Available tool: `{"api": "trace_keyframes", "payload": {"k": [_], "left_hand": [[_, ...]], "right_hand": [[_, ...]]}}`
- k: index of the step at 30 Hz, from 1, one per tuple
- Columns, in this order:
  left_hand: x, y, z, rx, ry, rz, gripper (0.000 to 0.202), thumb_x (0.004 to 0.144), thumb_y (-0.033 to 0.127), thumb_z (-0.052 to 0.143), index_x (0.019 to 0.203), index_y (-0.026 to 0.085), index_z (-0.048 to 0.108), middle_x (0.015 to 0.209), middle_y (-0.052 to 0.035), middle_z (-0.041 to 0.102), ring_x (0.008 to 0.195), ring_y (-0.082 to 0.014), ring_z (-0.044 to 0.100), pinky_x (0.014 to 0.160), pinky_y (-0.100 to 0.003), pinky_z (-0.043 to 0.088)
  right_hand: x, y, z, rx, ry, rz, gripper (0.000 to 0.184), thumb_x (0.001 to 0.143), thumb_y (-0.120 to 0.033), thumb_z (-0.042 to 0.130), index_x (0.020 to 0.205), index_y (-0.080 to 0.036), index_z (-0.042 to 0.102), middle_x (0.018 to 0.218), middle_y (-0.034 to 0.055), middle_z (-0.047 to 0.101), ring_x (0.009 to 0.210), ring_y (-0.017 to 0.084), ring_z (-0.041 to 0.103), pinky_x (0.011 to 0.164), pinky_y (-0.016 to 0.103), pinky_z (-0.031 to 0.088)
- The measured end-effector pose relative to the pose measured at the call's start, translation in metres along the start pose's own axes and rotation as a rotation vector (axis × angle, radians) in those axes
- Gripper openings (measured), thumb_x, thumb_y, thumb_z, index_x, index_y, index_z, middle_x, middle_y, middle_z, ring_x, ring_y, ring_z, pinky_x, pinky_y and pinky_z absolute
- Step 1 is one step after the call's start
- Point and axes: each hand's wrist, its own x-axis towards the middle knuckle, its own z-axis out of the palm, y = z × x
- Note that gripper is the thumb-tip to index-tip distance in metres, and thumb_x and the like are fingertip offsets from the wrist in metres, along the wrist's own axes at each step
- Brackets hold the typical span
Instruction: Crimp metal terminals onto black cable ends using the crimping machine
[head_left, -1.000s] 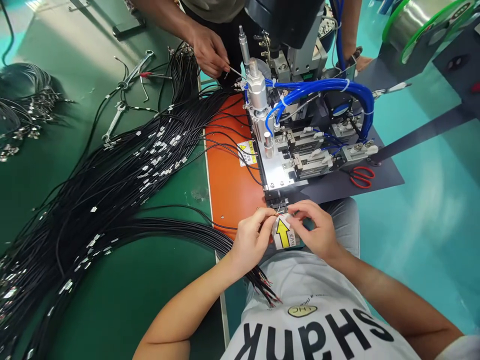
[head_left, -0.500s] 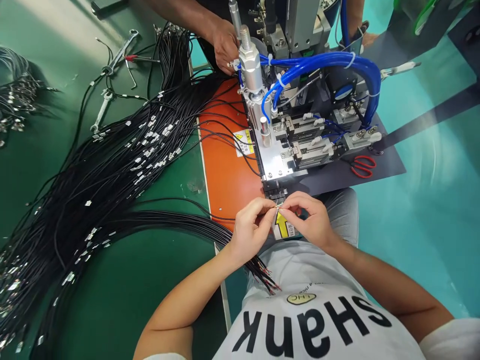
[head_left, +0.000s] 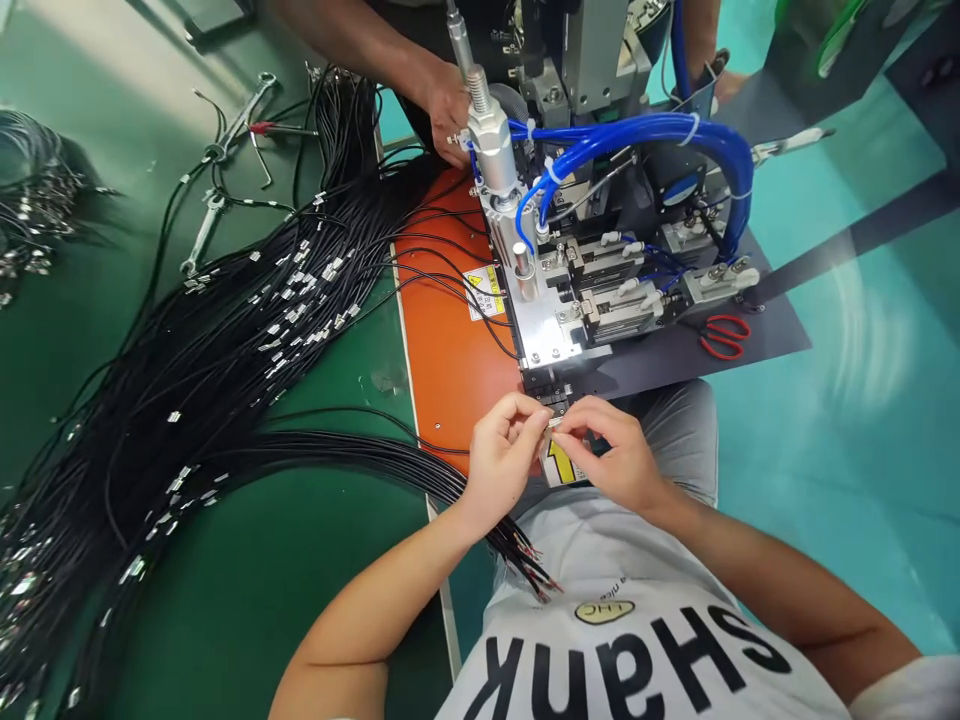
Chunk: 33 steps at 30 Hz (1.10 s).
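Observation:
My left hand (head_left: 504, 455) is closed in a pinch on the end of a black cable (head_left: 367, 412), which runs in from the left across the orange plate. Thin pale wire ends (head_left: 555, 422) show between my fingertips. Thumb and forefinger of my right hand (head_left: 619, 455) are pinched at those wire ends. Both hands are in front of the machine's black edge block (head_left: 551, 383), above a label with a yellow arrow (head_left: 561, 464). Below my left wrist lies a bundle of black cables (head_left: 405, 462) with stripped, reddish wire tips.
A machine with metal cylinders (head_left: 499, 150) and blue air hoses (head_left: 637, 130) stands ahead on an orange plate (head_left: 450, 370). A co-worker's hand (head_left: 450, 115) touches its far side. Red-handled scissors (head_left: 724, 337) lie right. Many tagged cables (head_left: 247, 290) and wrenches (head_left: 202, 235) cover the green table.
My fingertips have drawn slightly apart, so more of the pale wire ends shows. The view has shifted a little. The co-worker's hand stays at the machine.

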Motion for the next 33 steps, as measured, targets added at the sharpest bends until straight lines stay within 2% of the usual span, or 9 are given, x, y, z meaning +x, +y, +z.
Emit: {"api": "trace_keyframes", "payload": {"k": [2,5,9,15,22,27,33], "left_hand": [[0.0,0.0,-0.003,0.01,-0.036,-0.015,0.023,0.092,0.038,0.062,0.087,0.016,0.059,0.062,0.0043,0.051,0.051,-0.0053,0.047,0.049,-0.018,0.038],[-0.002,0.002,-0.009,0.085,-0.123,-0.066,0.023,0.091,0.038,0.063,0.099,0.017,0.064,0.074,-0.0002,0.061,0.063,-0.0094,0.057,0.055,-0.019,0.045],[-0.001,0.004,-0.012,0.13,-0.101,-0.085,0.024,0.086,0.037,0.068,0.094,0.015,0.067,0.09,-0.0057,0.067,0.072,-0.012,0.061,0.058,-0.02,0.047],[0.0,0.004,-0.011,0.104,-0.097,-0.105,0.022,0.086,0.035,0.069,0.091,0.014,0.068,0.088,-0.0048,0.068,0.07,-0.011,0.06,0.063,-0.022,0.05],[-0.001,0.003,-0.012,0.118,-0.099,-0.099,0.021,0.086,0.034,0.068,0.09,0.014,0.068,0.085,-0.0036,0.068,0.068,-0.0101,0.059,0.063,-0.021,0.051],[0.0,0.007,-0.013,0.11,-0.116,-0.145,0.021,0.083,0.035,0.07,0.087,0.014,0.068,0.082,-0.0038,0.067,0.066,-0.0105,0.059,0.059,-0.021,0.05],[0.001,0.011,-0.014,0.09,-0.199,-0.285,0.026,0.078,0.037,0.075,0.086,0.013,0.069,0.073,-0.0016,0.062,0.059,-0.0086,0.054,0.051,-0.019,0.046]], "right_hand": [[0.001,-0.001,0.0,-0.006,0.016,-0.007,0.007,0.088,-0.015,0.063,0.084,-0.021,0.064,0.083,0.0021,0.062,0.072,0.014,0.056,0.064,0.028,0.045],[0.001,-0.002,0.0,-0.022,0.037,-0.009,0.007,0.088,-0.015,0.063,0.085,-0.021,0.064,0.084,0.0024,0.062,0.074,0.014,0.057,0.065,0.029,0.045],[0.003,-0.001,-0.003,-0.033,0.012,0.029,0.006,0.089,-0.018,0.063,0.084,-0.021,0.065,0.084,0.0023,0.063,0.073,0.015,0.057,0.066,0.03,0.046],[0.011,0.001,-0.016,0.054,-0.064,0.159,0.003,0.087,-0.024,0.068,0.086,-0.022,0.067,0.085,0.0011,0.065,0.073,0.014,0.057,0.065,0.029,0.041],[0.012,0.0,-0.015,0.134,-0.097,0.198,0.009,0.091,-0.024,0.062,0.084,-0.02,0.067,0.083,0.0017,0.064,0.073,0.015,0.055,0.064,0.03,0.039],[0.01,0.005,-0.013,0.112,-0.117,0.154,0.008,0.093,-0.021,0.057,0.087,-0.021,0.062,0.084,0.0009,0.058,0.071,0.014,0.051,0.064,0.029,0.04],[0.019,0.002,-0.019,0.022,-0.24,-0.023,0.012,0.094,-0.015,0.052,0.085,-0.021,0.057,0.087,0.0019,0.056,0.079,0.014,0.053,0.069,0.028,0.042]]}}
